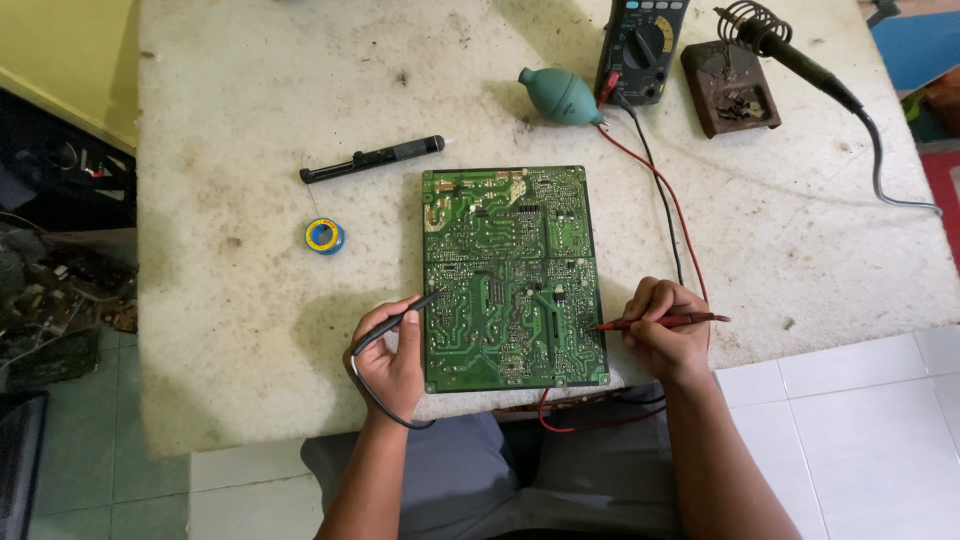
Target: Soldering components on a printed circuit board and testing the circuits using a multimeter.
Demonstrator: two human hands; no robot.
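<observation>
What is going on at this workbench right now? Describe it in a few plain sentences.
A person seated at a worn white table is probing a green circuit board lying flat in front of them. The left hand holds a black probe at the board's left edge, and the right hand holds a red probe at its right edge. Their leads run up to a multimeter. A desoldering pump, solder spool, teal blower bulb and a soldering iron on its stand lie untouched.

Both forearms reach forward from the lap, the left hand curled with fingers pinched together and pointing right, the right hand fisted in a pen-like grip pointing left.
</observation>
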